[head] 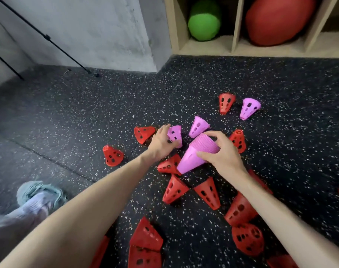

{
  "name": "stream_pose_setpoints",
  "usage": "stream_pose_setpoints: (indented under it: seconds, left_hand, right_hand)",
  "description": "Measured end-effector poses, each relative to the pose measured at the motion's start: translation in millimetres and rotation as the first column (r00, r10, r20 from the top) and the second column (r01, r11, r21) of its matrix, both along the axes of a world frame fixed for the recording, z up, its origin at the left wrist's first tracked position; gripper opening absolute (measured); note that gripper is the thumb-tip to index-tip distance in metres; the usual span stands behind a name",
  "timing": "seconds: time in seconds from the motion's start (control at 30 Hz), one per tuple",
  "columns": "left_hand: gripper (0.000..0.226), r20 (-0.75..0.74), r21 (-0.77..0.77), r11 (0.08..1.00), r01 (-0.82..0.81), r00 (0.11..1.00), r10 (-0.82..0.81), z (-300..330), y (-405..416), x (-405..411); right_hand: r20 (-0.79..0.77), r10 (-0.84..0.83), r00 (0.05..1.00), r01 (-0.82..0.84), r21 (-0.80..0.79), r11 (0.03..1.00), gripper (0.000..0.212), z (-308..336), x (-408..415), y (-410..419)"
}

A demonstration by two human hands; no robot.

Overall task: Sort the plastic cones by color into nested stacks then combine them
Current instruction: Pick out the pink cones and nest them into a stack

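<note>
- A gym or sports storage room: speckled black rubber floor (106, 105).
- Wooden cubby shelf (236, 26) holding a green foam roller (203, 22) and a red ball (278, 20).
- Plastic training cones (176, 188) scattered about.

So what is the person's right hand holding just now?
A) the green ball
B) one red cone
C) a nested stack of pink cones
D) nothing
C: the right hand grips a nested stack of pink cones, its ribbed layered rims showing, while the left hand holds a single pink cone on the floor.

No readable text, labels, brands or numbers anywhere: cones, floor, wall and shelf all plain, and nothing legible on the balls or shoe.
</note>
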State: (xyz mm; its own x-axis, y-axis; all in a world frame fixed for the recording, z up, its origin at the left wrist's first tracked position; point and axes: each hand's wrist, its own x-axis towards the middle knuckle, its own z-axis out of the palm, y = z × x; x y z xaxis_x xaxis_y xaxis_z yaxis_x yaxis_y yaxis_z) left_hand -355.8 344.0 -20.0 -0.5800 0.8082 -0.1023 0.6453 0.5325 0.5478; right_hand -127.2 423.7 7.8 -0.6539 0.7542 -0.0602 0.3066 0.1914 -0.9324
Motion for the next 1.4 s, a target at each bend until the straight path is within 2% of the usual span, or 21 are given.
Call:
stream_pose_setpoints:
  seconds: [0.1,0.2,0.37,0.47,0.57,0.67,0.83,1.1,1.27,1.4]
  left_hand:
    - [0.082,0.045,-0.016,1.000,-0.015,0.999,0.015,-11.2,18.4,-3.8]
    - [0.061,0.054,0.070,0.997,-0.012,0.998,0.008,-21.0,25.4,0.1]
    - [0.040,0.070,0.083,0.996,-0.029,0.997,0.023,-19.8,21.0,13.7]
    - [0.046,0.087,0.205,0.977,-0.053,0.996,0.036,-8.5,11.6,22.5]
    - [0.070,0.095,0.307,0.950,-0.059,0.995,0.031,4.9,-6.9,35.0]
    - [0.078,0.148,0.335,0.941,-0.058,0.989,0.008,14.0,-30.3,48.4]
    - [0.078,0.122,0.334,0.943,0.001,0.992,-0.044,18.7,-52.1,68.0]
    - [0.082,0.081,0.344,0.937,0.055,0.993,-0.088,11.5,-39.7,82.5]
    - [0.067,0.083,0.413,0.910,0.034,0.994,-0.075,10.3,-37.9,87.8]
    - [0.062,0.161,0.423,0.906,0.001,0.984,-0.076,11.0,-37.1,86.6]
  right_hand:
    - [-0.001,-0.030,1.000,0.030,-0.018,0.999,0.057,-6.6,-1.0,7.1]
    - [-0.009,-0.090,0.996,0.090,-0.025,0.996,0.055,-10.5,1.1,10.9]
    - [-0.028,-0.201,0.979,0.201,-0.012,0.980,0.052,-12.6,6.6,12.0]
    - [-0.051,-0.270,0.962,0.270,-0.001,0.963,0.052,-8.2,7.6,14.9]
    - [-0.108,-0.362,0.926,0.364,0.000,0.931,0.053,1.0,4.5,19.5]
    - [-0.150,-0.404,0.902,0.408,-0.004,0.913,0.053,13.8,-1.0,21.6]
    - [-0.158,-0.309,0.938,0.317,0.027,0.948,0.056,26.7,-5.4,16.5]
    - [-0.127,-0.136,0.983,0.131,-0.045,0.990,0.052,9.3,-11.0,6.2]
    - [-0.151,-0.125,0.981,0.115,-0.077,0.990,0.045,0.4,-15.7,5.5]
    - [-0.098,-0.062,0.993,0.052,-0.101,0.994,0.061,1.4,-13.4,4.6]
